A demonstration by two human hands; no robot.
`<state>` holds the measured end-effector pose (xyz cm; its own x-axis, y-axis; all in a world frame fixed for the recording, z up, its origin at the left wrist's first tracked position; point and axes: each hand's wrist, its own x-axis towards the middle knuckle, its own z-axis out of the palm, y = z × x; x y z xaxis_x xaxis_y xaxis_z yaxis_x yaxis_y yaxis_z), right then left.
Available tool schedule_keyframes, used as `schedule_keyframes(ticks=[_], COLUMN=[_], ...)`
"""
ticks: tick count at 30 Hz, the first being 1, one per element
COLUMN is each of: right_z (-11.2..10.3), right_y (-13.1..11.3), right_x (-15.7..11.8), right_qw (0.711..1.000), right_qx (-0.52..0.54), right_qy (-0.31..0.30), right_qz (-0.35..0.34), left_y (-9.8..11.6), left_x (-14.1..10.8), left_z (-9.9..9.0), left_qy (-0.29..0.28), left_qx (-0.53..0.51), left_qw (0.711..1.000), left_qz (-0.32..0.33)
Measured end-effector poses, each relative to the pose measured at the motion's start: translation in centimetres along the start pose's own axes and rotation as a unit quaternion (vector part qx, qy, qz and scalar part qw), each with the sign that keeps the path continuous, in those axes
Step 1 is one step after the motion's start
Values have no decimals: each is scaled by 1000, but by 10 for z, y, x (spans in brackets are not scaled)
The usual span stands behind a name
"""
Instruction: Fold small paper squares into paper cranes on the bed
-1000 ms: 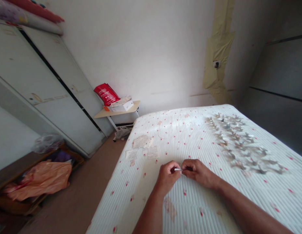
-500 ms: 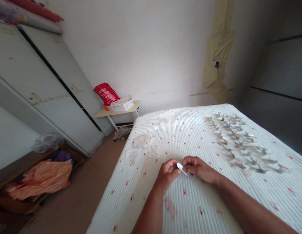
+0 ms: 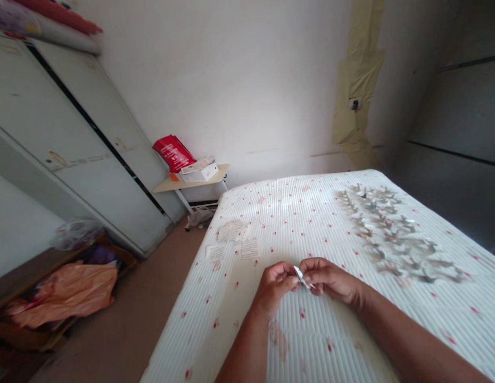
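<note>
My left hand [image 3: 274,287] and my right hand [image 3: 329,279] meet above the bed, and both pinch a small folded white paper [image 3: 301,277] between their fingertips. The fingers hide part of the paper. Several printed paper slips [image 3: 233,231] lie on the white ribbed bedcover [image 3: 311,213] beyond my left hand. To the right of my right hand, many small folded paper figures [image 3: 391,231] spread over the cover in a dense band.
The bed's left edge drops to a brown floor [image 3: 128,319]. Beyond it stand a tall pale wardrobe [image 3: 91,122], a small side table [image 3: 191,183] holding a red bag [image 3: 173,153] and white box [image 3: 199,173], and an orange plastic bag [image 3: 59,292].
The paper has turned from a thin sliver into a slanted fold pointing down and right. My fingers have shifted on it, and both hands sit slightly farther apart.
</note>
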<state>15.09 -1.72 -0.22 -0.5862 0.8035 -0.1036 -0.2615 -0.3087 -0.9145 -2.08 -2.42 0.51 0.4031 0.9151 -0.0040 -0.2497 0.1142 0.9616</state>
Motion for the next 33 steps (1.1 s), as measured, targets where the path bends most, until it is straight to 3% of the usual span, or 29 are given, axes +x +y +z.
schedule_keyframes(ticks=[19, 26, 33], right_z=[0, 0, 1], right_y=[3, 3, 3], right_x=[-1, -2, -1], right_qw=[997, 997, 997], right_qx=[70, 72, 64], right_qy=[-13, -21, -21], right_qz=[24, 24, 25], left_y=[-2, -6, 4], left_x=[0, 1, -2], left_z=[2, 0, 5], left_qy=[-15, -5, 1], left_qx=[-30, 6, 39], left_qw=[999, 1000, 999], left_qz=[-18, -18, -21])
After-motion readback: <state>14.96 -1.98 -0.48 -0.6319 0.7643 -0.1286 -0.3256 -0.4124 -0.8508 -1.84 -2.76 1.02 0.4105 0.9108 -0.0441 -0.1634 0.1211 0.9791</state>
